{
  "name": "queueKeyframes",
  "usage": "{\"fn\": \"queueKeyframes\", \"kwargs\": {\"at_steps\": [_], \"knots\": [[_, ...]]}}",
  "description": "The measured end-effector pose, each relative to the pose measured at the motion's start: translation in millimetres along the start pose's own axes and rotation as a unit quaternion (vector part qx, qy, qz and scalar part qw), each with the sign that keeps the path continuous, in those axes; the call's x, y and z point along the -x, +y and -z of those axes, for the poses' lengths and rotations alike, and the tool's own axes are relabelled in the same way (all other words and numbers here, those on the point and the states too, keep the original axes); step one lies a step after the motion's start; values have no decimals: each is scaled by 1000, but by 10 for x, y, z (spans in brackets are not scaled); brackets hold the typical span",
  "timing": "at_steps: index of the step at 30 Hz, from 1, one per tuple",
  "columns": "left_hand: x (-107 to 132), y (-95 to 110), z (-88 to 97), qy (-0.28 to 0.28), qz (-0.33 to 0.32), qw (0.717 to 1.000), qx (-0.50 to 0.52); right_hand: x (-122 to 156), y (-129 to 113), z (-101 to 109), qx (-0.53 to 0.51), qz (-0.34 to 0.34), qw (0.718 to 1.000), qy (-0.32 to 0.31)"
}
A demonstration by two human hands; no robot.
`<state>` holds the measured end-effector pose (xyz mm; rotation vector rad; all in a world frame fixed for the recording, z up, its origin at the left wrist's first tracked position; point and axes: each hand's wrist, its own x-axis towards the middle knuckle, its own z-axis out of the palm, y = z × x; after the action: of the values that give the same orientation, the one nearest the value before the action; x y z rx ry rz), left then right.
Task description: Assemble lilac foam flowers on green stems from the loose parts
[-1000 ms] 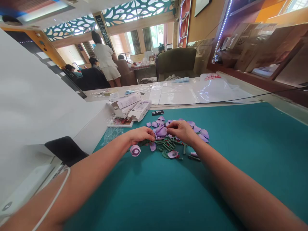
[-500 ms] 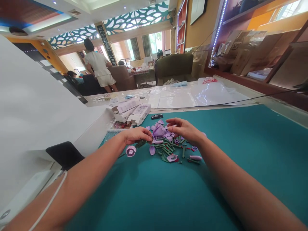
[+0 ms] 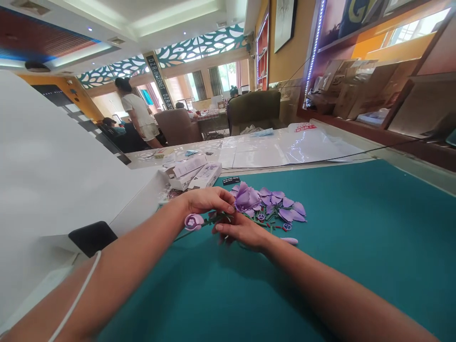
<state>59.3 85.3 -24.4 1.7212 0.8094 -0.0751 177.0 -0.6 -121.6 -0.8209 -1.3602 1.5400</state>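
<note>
Daylight is streaming through curtained windows (image 3: pixel 227 77) at the far end, and an olive armchair (image 3: pixel 253 111) is standing near an orange wall (image 3: pixel 285 42) lined with shelves (image 3: pixel 359 90).

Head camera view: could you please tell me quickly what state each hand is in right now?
Left hand: closed, holding a green flower stem.
Right hand: curled beneath it, grip cannot be told.
</note>
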Motion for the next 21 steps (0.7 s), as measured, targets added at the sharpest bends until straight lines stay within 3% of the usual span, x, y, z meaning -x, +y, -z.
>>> {"fn": "queueKeyframes", "kwargs": {"at_steps": [5,10,12,14,17,19,21], "knots": [[-3,107,-38,-13,-9,998,-58,-27,42,-91,-42,44,997,44],[49,293,20,16,0,988,-155,-43,54,-141,-70,14,993,91],[123,379,8,59,-5,973,-223,-48,59,-151,-82,7,991,105],[229,440,-65,152,-29,935,-320,-55,63,-150,-91,10,989,118],[402,449,-303,288,-59,879,-375,-75,75,-140,-95,13,987,132],[481,404,-509,327,-83,853,-398,-87,92,-135,-77,22,987,136],[504,341,-694,333,-96,846,-405,-91,117,-133,-8,44,991,130]]}}
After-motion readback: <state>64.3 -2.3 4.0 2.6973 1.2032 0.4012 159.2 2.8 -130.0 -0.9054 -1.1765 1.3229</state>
